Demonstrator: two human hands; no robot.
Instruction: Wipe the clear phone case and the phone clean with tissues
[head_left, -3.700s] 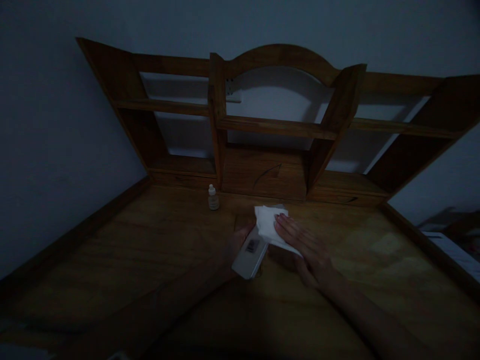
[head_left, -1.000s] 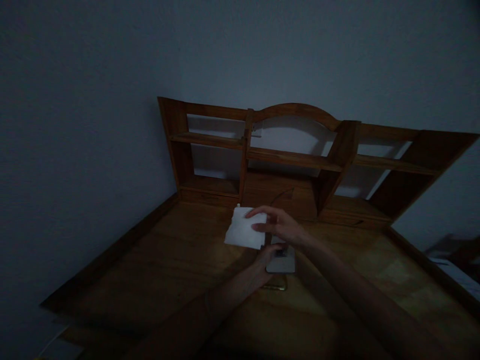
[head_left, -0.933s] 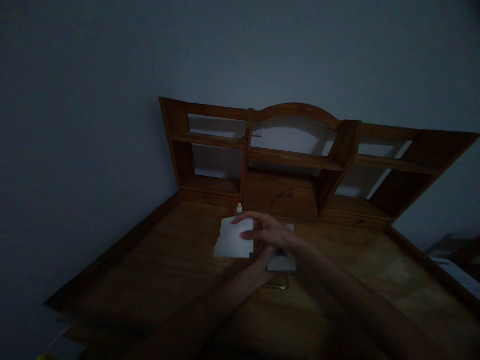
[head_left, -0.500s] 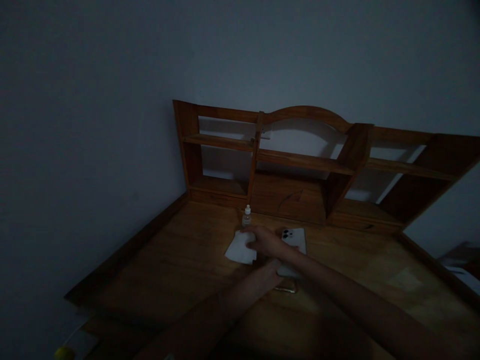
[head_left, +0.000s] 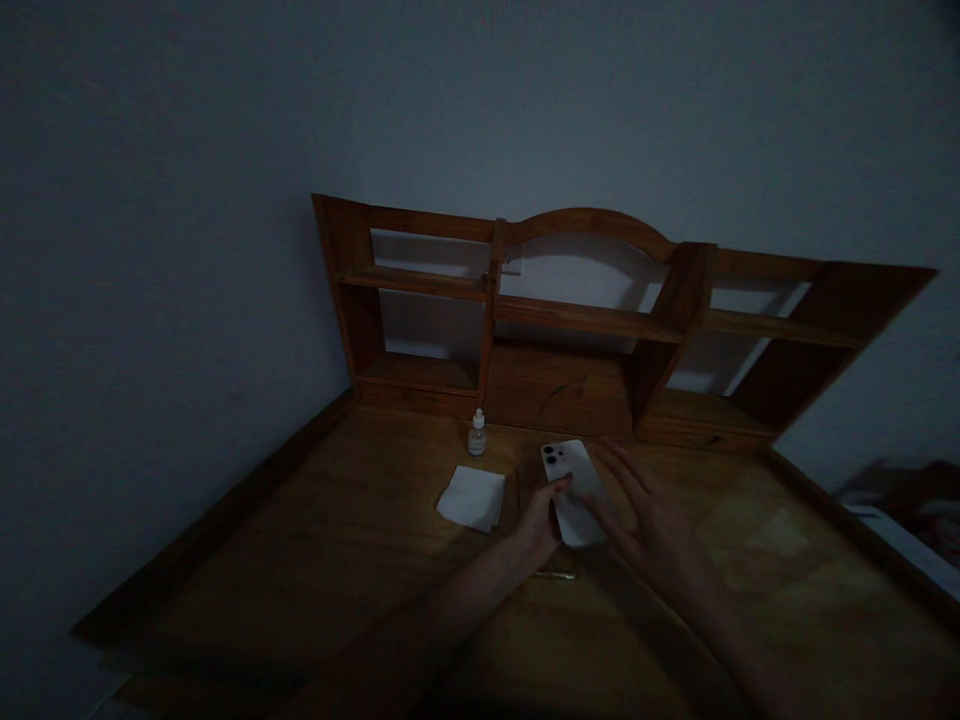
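Observation:
The room is dim. My left hand (head_left: 541, 520) grips the lower edge of a white phone (head_left: 572, 480), held back side up with its camera lenses toward the far end. My right hand (head_left: 646, 520) is at the phone's right side, fingers spread and touching its edge. A folded white tissue (head_left: 472, 497) lies flat on the wooden desk (head_left: 337, 520), left of the phone and apart from both hands. A small dropper bottle (head_left: 477, 434) with a white cap stands just behind the tissue.
A wooden shelf unit (head_left: 592, 320) with open compartments runs along the back of the desk against a grey wall. A raised wooden rim borders the desk's left (head_left: 225, 510) and right sides. A small shiny object (head_left: 555, 573) lies under my left wrist.
My right hand has laid the tissue down on the desk left of the phone and moved back to the phone. The phone is now back side up in my left hand.

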